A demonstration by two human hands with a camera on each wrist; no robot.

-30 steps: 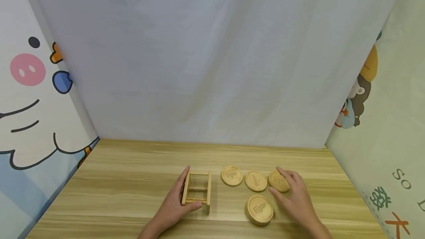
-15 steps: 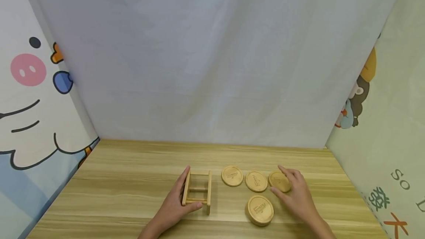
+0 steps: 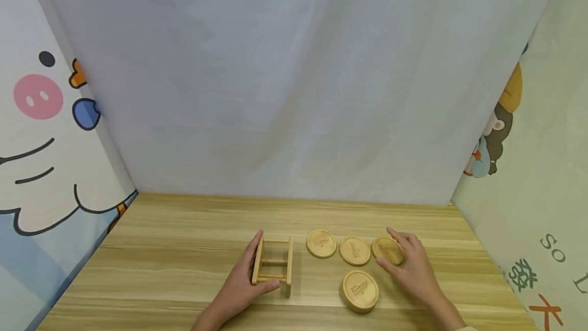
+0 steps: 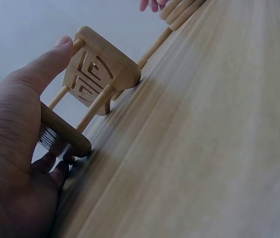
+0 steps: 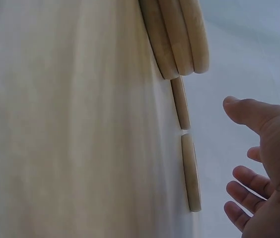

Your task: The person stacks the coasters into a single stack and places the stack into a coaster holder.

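My left hand [image 3: 235, 286] grips a small wooden coaster holder [image 3: 289, 267], two side panels joined by rods, with thumb and fingers around its left panel. The left wrist view shows a cut-out pattern in the far panel [image 4: 98, 67]. My right hand [image 3: 415, 271] hovers over the rightmost round wooden coaster [image 3: 386, 252], thumb and fingers spread and relaxed. In the right wrist view, that hand [image 5: 274, 168] stands apart from the coasters. Two more coasters lie flat in the row, a middle one [image 3: 354, 251] and a left one [image 3: 321, 243].
Nearer to me, a stack of coasters [image 3: 360, 291] stands on the wooden table [image 3: 184, 249]; the right wrist view shows three discs in the stack [image 5: 175, 37]. A pale curtain [image 3: 294, 91] closes the back, with printed sheets at both sides.
My right hand has shifted slightly to the right and its fingers have drawn off the rightmost coaster a little. The left hand and the coaster holder have stayed put.
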